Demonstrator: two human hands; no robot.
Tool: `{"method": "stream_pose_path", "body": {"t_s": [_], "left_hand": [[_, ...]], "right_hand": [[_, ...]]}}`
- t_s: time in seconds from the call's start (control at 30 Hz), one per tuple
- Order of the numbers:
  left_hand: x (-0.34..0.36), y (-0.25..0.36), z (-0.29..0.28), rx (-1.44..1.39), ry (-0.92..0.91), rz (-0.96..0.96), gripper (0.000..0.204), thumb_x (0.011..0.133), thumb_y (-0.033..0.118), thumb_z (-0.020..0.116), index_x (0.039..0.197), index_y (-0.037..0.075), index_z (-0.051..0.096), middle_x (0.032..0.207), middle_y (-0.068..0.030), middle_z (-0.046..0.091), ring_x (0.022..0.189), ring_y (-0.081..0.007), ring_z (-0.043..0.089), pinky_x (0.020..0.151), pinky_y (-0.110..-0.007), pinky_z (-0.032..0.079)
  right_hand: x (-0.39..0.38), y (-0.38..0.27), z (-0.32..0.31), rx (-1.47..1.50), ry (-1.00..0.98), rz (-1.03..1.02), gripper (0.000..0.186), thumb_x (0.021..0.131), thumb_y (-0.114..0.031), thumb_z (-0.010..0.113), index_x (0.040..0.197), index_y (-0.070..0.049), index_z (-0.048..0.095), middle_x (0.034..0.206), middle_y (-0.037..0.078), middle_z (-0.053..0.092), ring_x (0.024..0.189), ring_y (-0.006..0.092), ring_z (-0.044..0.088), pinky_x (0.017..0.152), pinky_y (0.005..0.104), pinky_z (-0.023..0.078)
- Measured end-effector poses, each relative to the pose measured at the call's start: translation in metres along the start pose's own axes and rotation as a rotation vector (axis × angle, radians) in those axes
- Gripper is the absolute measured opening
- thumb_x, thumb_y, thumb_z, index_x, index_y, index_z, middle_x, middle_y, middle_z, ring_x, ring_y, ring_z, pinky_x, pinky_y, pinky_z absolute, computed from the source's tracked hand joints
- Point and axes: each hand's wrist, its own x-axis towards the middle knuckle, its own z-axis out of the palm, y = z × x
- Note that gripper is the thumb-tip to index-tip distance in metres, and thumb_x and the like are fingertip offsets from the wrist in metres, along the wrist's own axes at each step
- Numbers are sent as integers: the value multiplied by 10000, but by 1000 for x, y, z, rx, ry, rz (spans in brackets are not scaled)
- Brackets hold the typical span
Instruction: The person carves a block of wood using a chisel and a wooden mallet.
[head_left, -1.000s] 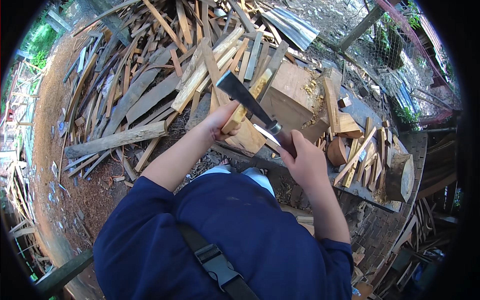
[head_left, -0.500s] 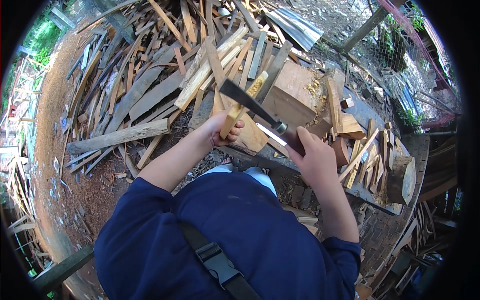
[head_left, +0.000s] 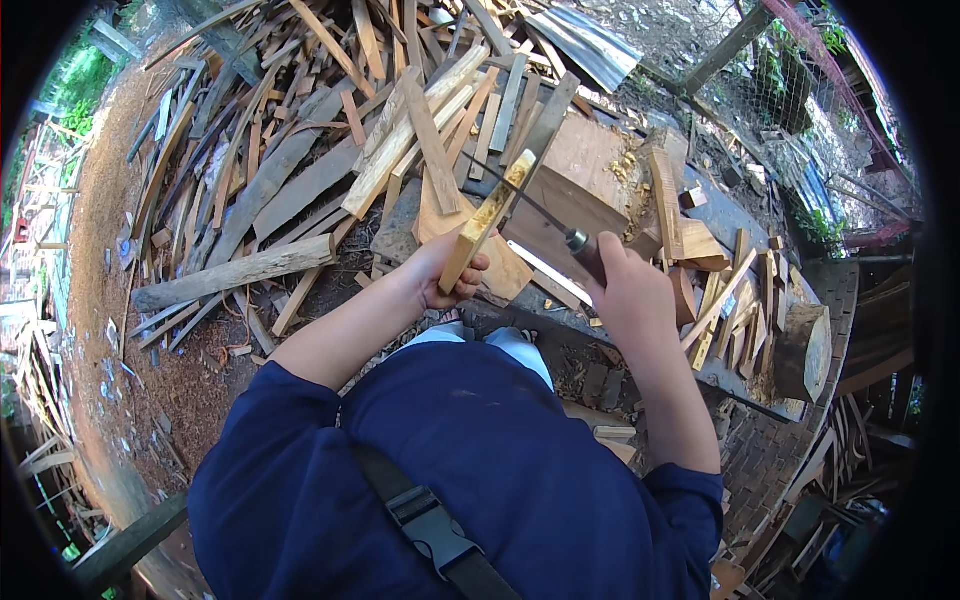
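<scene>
My left hand (head_left: 437, 268) grips the lower end of a short wooden stick (head_left: 488, 213), which slants up and away. The stick's upper part is freshly cut and pale yellow. Closed around a brown handle, my right hand (head_left: 637, 300) holds a machete (head_left: 577, 241) with a dark blade and a metal collar. The blade is seen nearly edge-on and crosses the stick near its upper end; whether it touches the wood I cannot tell. Beyond the hands stands a big squared wood block (head_left: 590, 160) with yellow chips on top.
A large heap of scrap planks (head_left: 300, 150) lies ahead and to the left, with a thick pole (head_left: 235, 272) at its near edge. Offcuts (head_left: 740, 310) and a log stump (head_left: 803, 352) are on the right. A corrugated metal sheet (head_left: 590, 50) lies at the back.
The machete has turned from showing its broad face to showing its edge, and its blade now crosses higher on the stick. The stick has shifted only slightly in my left hand.
</scene>
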Motion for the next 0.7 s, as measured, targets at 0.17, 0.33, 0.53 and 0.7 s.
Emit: {"method": "stream_pose_path", "body": {"t_s": [0.17, 0.33, 0.53, 0.7], "left_hand": [[5, -3, -5, -102, 11, 6, 339, 947, 270, 359, 1250, 129, 417, 670, -11, 422, 424, -67, 415, 335, -177, 360], [13, -3, 3, -9, 155, 4, 399, 860, 548, 489, 909, 153, 459, 630, 22, 407, 395, -66, 360, 331, -181, 310], [9, -4, 3, -10, 134, 14, 495, 829, 608, 487, 842, 118, 414, 612, 9, 407, 395, -73, 366, 315, -189, 296], [15, -7, -2, 8, 153, 65, 440, 849, 574, 486, 857, 140, 418, 628, 13, 409, 406, -67, 364, 327, -178, 296]], "right_hand": [[-10, -7, 7, -2, 24, -86, 277, 738, -170, 632, 932, -102, 446, 738, 92, 566, 695, 294, 608, 587, 404, 477], [2, -3, 7, 4, 42, 14, 276, 734, -157, 631, 934, -98, 451, 758, 104, 572, 701, 309, 601, 587, 412, 473], [5, 7, 14, 35, 103, -40, 311, 721, -150, 647, 955, -96, 449, 765, 110, 570, 705, 329, 594, 593, 429, 462], [3, -8, 12, 56, 57, 9, 260, 735, -143, 639, 906, -100, 449, 764, 111, 570, 716, 326, 594, 602, 433, 457]]}}
